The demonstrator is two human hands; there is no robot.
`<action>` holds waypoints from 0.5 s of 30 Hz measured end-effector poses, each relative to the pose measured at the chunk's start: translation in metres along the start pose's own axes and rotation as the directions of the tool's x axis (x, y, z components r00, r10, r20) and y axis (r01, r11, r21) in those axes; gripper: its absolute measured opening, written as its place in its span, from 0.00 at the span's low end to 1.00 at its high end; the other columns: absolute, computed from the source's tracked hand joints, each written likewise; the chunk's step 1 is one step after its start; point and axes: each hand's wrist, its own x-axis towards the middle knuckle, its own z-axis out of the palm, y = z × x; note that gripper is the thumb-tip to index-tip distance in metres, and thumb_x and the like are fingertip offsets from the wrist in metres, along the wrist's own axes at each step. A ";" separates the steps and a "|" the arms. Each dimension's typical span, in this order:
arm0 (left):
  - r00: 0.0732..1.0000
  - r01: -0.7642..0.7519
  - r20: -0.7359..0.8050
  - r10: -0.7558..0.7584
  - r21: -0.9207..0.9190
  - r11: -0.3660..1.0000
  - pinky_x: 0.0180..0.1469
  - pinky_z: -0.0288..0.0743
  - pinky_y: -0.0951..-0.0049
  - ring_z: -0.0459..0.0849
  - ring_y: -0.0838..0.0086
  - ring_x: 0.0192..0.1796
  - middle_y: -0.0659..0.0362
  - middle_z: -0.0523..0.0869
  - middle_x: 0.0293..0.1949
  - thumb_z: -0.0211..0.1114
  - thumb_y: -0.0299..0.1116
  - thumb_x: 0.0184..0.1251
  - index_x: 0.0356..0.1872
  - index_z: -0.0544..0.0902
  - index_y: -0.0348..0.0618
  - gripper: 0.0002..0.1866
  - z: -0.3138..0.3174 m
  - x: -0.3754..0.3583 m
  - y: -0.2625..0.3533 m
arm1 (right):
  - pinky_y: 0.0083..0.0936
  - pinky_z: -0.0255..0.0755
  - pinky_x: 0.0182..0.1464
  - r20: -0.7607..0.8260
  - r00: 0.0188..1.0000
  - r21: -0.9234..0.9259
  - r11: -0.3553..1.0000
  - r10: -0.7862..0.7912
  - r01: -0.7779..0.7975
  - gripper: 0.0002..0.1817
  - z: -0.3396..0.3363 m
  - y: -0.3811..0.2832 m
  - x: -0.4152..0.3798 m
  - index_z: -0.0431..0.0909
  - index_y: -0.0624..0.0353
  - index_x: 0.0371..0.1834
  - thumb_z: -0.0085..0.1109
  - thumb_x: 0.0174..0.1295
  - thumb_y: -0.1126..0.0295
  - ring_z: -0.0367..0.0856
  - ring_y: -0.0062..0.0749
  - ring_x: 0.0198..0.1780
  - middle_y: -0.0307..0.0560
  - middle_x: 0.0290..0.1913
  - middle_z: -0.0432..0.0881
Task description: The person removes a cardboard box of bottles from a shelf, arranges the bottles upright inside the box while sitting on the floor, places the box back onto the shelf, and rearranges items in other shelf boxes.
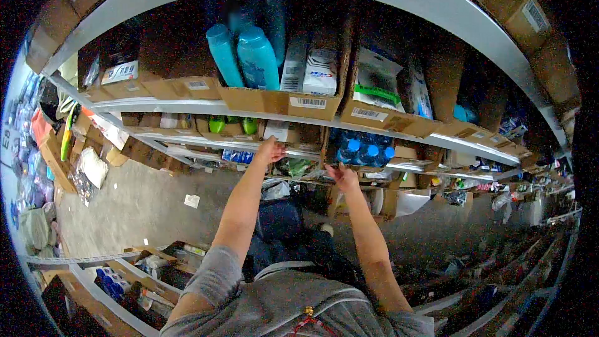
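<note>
My left hand [271, 151] reaches to the lower shelf, its fingers loosely bent and apart with nothing seen in them. Just above it stands a white box [276, 130]. My right hand [342, 176] is open, fingertips right at the lower left front corner of a bin of clear bottles with blue caps [372, 151]. Between my hands, on a lower level, lies a green plastic-wrapped packet [296, 166].
The upper shelf's cardboard bins [249, 100] hold turquoise bottles [258, 59], a white box of goods [321, 70] and a green-edged pack [376, 81]. White shelf beams [243, 113] cross in front. A white bag [93, 167] lies on the floor left; more shelving stands behind me.
</note>
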 end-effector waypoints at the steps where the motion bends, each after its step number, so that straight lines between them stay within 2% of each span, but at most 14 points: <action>1: 0.999 -0.013 -0.047 0.008 -0.105 0.994 0.25 0.69 0.75 0.76 0.69 0.26 0.55 0.76 0.21 0.46 0.48 0.49 0.19 0.69 0.39 0.19 0.003 -0.001 -0.001 | 0.29 0.73 0.32 0.008 1.000 -0.055 0.998 -0.008 0.009 0.15 -0.005 0.002 0.001 0.55 0.72 0.41 0.35 0.56 0.70 0.72 0.44 0.37 0.60 0.38 0.69; 2: 0.995 -0.028 -0.096 0.008 -0.212 0.977 0.25 0.70 0.72 0.76 0.69 0.25 0.56 0.75 0.20 0.47 0.45 0.50 0.18 0.68 0.40 0.17 0.004 -0.003 -0.006 | 0.29 0.73 0.30 0.015 1.000 -0.114 0.993 -0.011 0.013 0.16 -0.010 0.005 0.000 0.57 0.72 0.39 0.38 0.55 0.67 0.73 0.42 0.36 0.58 0.36 0.70; 3: 0.995 -0.024 -0.096 0.003 -0.212 0.977 0.25 0.70 0.72 0.76 0.69 0.25 0.56 0.75 0.20 0.47 0.45 0.50 0.18 0.68 0.40 0.17 -0.001 0.003 -0.016 | 0.29 0.73 0.30 0.011 1.000 -0.113 0.994 -0.009 0.010 0.16 -0.010 0.006 -0.005 0.57 0.72 0.39 0.38 0.55 0.67 0.73 0.42 0.36 0.58 0.36 0.70; 5: 0.995 -0.039 -0.099 0.009 -0.309 0.950 0.26 0.72 0.66 0.75 0.68 0.23 0.57 0.73 0.18 0.48 0.43 0.50 0.18 0.68 0.40 0.15 -0.013 0.022 -0.040 | 0.29 0.73 0.29 -0.041 0.999 -0.216 0.976 -0.015 0.006 0.22 0.000 0.003 -0.014 0.57 0.71 0.40 0.44 0.52 0.61 0.74 0.40 0.33 0.57 0.36 0.71; 9: 0.993 -0.040 -0.114 0.011 -0.258 0.965 0.24 0.73 0.63 0.75 0.68 0.20 0.56 0.74 0.17 0.49 0.43 0.49 0.20 0.67 0.39 0.15 -0.008 -0.039 -0.073 | 0.27 0.71 0.22 -0.105 0.993 -0.273 0.962 -0.059 0.028 0.25 0.007 0.010 -0.039 0.59 0.70 0.38 0.48 0.49 0.56 0.75 0.38 0.30 0.53 0.31 0.72; 11: 0.960 -0.214 -0.229 0.161 -0.229 0.950 0.19 0.71 0.65 0.75 0.67 0.18 0.56 0.74 0.16 0.49 0.44 0.48 0.19 0.66 0.40 0.16 0.001 -0.073 -0.089 | 0.21 0.63 0.16 -0.205 0.963 -0.544 0.839 -0.176 0.038 0.21 0.031 0.010 -0.072 0.65 0.68 0.31 0.48 0.49 0.56 0.73 0.31 0.23 0.49 0.25 0.73; 12: 0.955 -0.101 -0.291 0.050 -0.163 0.981 0.16 0.69 0.68 0.75 0.66 0.16 0.55 0.74 0.15 0.49 0.44 0.48 0.18 0.66 0.40 0.16 0.002 -0.082 -0.095 | 0.21 0.63 0.16 -0.203 0.965 -0.548 0.836 -0.169 0.032 0.21 0.014 0.021 -0.066 0.65 0.68 0.31 0.48 0.49 0.56 0.73 0.31 0.23 0.49 0.25 0.73; 13: 0.968 -0.061 -0.250 -0.001 -0.239 0.969 0.16 0.69 0.69 0.76 0.65 0.17 0.55 0.75 0.16 0.49 0.45 0.47 0.17 0.66 0.41 0.16 -0.008 -0.072 -0.115 | 0.20 0.59 0.15 -0.062 0.933 -0.738 0.646 -0.354 0.196 0.19 -0.018 0.036 -0.048 0.66 0.67 0.26 0.48 0.50 0.58 0.70 0.27 0.19 0.47 0.21 0.72; 14: 0.978 -0.020 -0.204 -0.046 -0.311 0.950 0.16 0.69 0.70 0.76 0.65 0.17 0.54 0.75 0.16 0.49 0.46 0.47 0.16 0.66 0.41 0.17 -0.018 -0.062 -0.135 | 0.19 0.55 0.14 0.122 0.864 -0.855 0.391 -0.489 0.342 0.17 -0.034 0.044 -0.037 0.68 0.66 0.21 0.48 0.50 0.59 0.68 0.24 0.16 0.46 0.18 0.71; 15: 0.977 -0.023 -0.208 -0.047 -0.318 0.948 0.16 0.69 0.70 0.76 0.65 0.17 0.54 0.75 0.16 0.49 0.46 0.47 0.16 0.66 0.41 0.17 -0.017 -0.074 -0.139 | 0.19 0.55 0.14 0.127 0.866 -0.856 0.388 -0.483 0.342 0.17 -0.025 0.041 -0.045 0.68 0.66 0.21 0.48 0.50 0.59 0.68 0.24 0.16 0.46 0.18 0.71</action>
